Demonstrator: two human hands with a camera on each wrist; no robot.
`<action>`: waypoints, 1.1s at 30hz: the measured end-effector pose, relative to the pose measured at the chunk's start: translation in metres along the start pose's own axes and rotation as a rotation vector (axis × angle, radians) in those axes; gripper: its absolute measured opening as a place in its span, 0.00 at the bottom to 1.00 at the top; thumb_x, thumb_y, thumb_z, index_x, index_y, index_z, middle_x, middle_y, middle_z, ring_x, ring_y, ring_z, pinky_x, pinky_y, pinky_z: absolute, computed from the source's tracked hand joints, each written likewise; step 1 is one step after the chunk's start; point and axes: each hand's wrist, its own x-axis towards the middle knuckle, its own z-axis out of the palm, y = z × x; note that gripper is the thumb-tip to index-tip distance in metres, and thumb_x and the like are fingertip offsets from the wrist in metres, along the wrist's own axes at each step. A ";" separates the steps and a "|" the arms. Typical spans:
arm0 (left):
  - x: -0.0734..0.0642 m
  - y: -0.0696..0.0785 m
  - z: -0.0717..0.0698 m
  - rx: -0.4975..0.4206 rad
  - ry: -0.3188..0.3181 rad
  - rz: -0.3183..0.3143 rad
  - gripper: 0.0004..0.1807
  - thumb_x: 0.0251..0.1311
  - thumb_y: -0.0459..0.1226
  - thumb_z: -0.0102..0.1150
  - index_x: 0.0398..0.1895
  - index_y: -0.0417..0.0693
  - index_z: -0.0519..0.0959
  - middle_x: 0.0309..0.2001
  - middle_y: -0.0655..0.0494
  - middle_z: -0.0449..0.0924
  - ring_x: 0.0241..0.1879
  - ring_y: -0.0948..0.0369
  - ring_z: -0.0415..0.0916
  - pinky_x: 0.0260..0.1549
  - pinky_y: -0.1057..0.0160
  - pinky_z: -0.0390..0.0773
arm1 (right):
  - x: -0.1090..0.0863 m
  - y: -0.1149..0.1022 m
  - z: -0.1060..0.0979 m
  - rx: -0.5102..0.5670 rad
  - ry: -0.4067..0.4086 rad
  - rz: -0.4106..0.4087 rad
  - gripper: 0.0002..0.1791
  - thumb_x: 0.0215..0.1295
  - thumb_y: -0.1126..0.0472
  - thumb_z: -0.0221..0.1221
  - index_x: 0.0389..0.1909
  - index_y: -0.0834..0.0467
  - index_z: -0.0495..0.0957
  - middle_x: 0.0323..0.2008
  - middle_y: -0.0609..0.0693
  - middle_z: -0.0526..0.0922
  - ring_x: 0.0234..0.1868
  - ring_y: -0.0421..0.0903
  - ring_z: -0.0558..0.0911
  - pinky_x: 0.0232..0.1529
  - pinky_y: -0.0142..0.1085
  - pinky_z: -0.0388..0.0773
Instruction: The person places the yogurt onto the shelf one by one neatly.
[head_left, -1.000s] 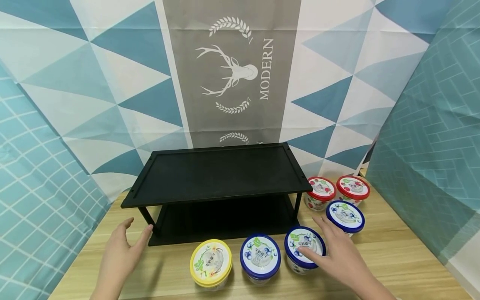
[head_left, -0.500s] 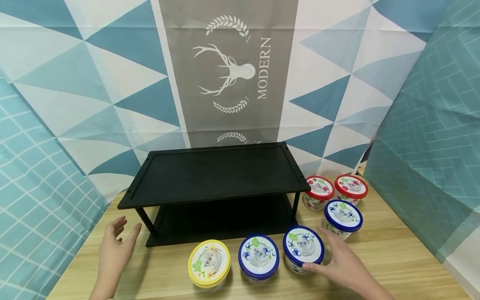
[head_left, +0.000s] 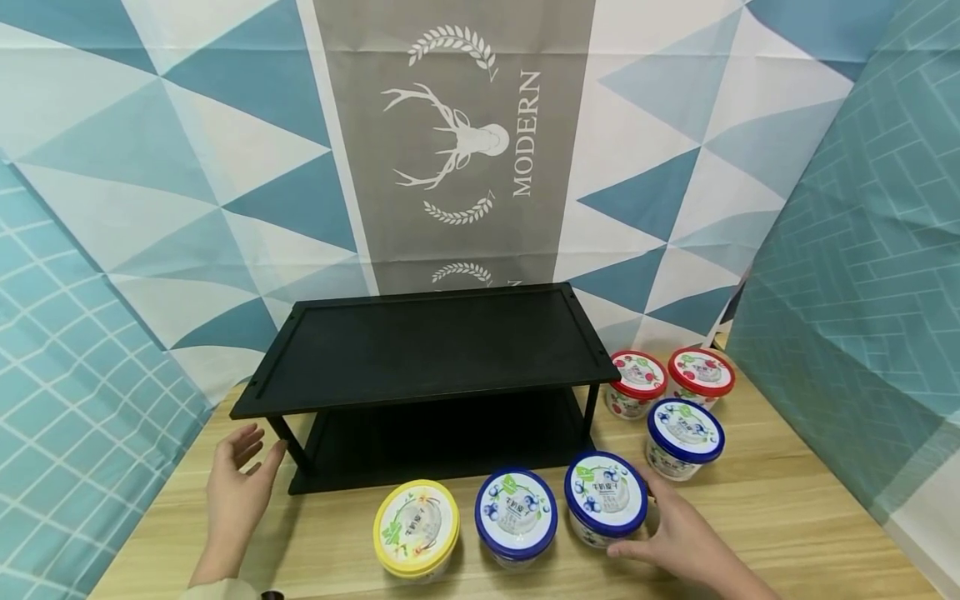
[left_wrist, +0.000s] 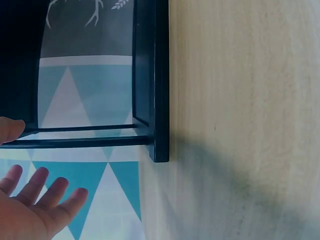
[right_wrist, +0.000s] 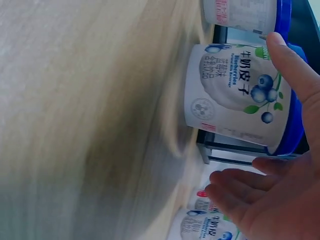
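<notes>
My right hand [head_left: 675, 533] is at the right side of a blue-lidded blueberry tub [head_left: 606, 496], thumb in front and fingers behind. In the right wrist view the thumb overlaps the edge of that tub [right_wrist: 237, 95], and the other fingers [right_wrist: 232, 187] stand apart from its side. Whether the thumb touches it I cannot tell. My left hand [head_left: 238, 492] holds nothing, its fingers loosely bent, beside the left leg of a black two-tier rack [head_left: 442, 346]. The left wrist view shows that hand [left_wrist: 35, 210] with thumb and fingers spread near the rack's end.
Left of the gripped-side tub stand another blue-lidded tub [head_left: 516, 514] and a yellow-lidded tub [head_left: 416, 529], before the rack's lower shelf [head_left: 450, 442]. A third blue-lidded tub [head_left: 686, 433] and two red-lidded tubs [head_left: 637, 375] stand right of the rack. Patterned cloths [head_left: 465, 150] enclose the wooden table [head_left: 795, 500].
My right hand has come down from over the blue-lidded tub to its right side. My left hand has shifted left, away from the rack's leg. The tubs keep their places.
</notes>
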 end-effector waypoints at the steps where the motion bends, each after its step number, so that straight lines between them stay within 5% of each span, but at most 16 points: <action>1: 0.001 -0.001 0.001 -0.002 0.008 0.005 0.32 0.64 0.46 0.53 0.66 0.43 0.58 0.62 0.46 0.67 0.59 0.49 0.67 0.39 0.86 0.64 | 0.001 0.000 0.001 0.017 -0.004 0.001 0.68 0.29 0.35 0.73 0.70 0.61 0.50 0.66 0.65 0.61 0.64 0.68 0.64 0.56 0.60 0.69; 6: 0.006 -0.001 0.006 -0.023 0.032 0.021 0.30 0.63 0.44 0.54 0.66 0.44 0.60 0.61 0.47 0.69 0.57 0.54 0.69 0.39 0.88 0.66 | 0.005 0.000 0.004 0.079 -0.012 0.048 0.69 0.26 0.36 0.74 0.70 0.60 0.50 0.65 0.64 0.64 0.62 0.66 0.68 0.55 0.57 0.72; 14: 0.012 -0.003 0.010 -0.051 0.043 0.072 0.25 0.63 0.40 0.55 0.61 0.43 0.63 0.58 0.46 0.68 0.44 0.82 0.63 0.35 0.90 0.66 | 0.008 0.003 0.011 0.142 -0.007 0.101 0.71 0.26 0.39 0.76 0.70 0.65 0.47 0.65 0.69 0.62 0.64 0.69 0.63 0.57 0.60 0.68; 33: 0.020 -0.004 0.015 -0.032 0.058 0.139 0.20 0.65 0.36 0.50 0.58 0.40 0.65 0.52 0.42 0.72 0.36 0.89 0.59 0.33 0.89 0.64 | 0.014 0.014 0.022 0.363 -0.025 0.081 0.61 0.35 0.52 0.77 0.69 0.61 0.50 0.64 0.65 0.65 0.63 0.65 0.67 0.59 0.58 0.69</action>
